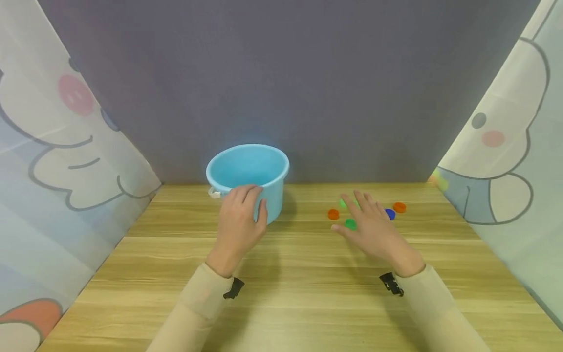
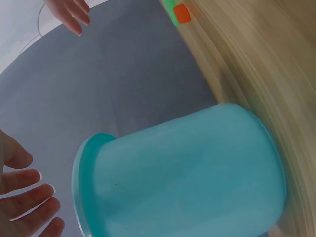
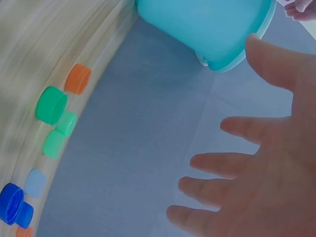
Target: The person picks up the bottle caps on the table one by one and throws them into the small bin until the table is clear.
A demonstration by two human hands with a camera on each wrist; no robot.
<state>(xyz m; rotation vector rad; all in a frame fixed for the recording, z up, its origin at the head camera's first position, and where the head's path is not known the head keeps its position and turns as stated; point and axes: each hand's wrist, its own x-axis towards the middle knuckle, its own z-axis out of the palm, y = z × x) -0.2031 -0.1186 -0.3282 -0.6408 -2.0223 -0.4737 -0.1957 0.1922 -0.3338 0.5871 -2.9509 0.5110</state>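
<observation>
A light-blue plastic bucket (image 1: 274, 200) stands upright on the left part of the table. My left hand (image 1: 239, 220) is at its near side and overlaps the rim in the head view; in the left wrist view a gap separates the loosely extended fingers (image 2: 27, 200) from the rim. Over on the right, my right hand (image 1: 374, 232) hovers palm down with spread fingers, holding nothing. Under and around it lie several bottle caps: an orange cap (image 1: 333, 214), a green cap (image 1: 350, 224), a blue cap (image 1: 390, 214) and another orange cap (image 1: 400, 207). Light-green caps (image 3: 54, 143) and a pale-blue cap (image 3: 35, 183) show in the right wrist view.
The wooden table (image 1: 303, 303) ends at a dark grey panel (image 1: 308, 88) behind the bucket and caps. Curtains with cartoon animals hang at the left (image 1: 39, 205) and right (image 1: 519, 234). A white handle fitting (image 1: 214, 193) sticks out from the bucket's left rim.
</observation>
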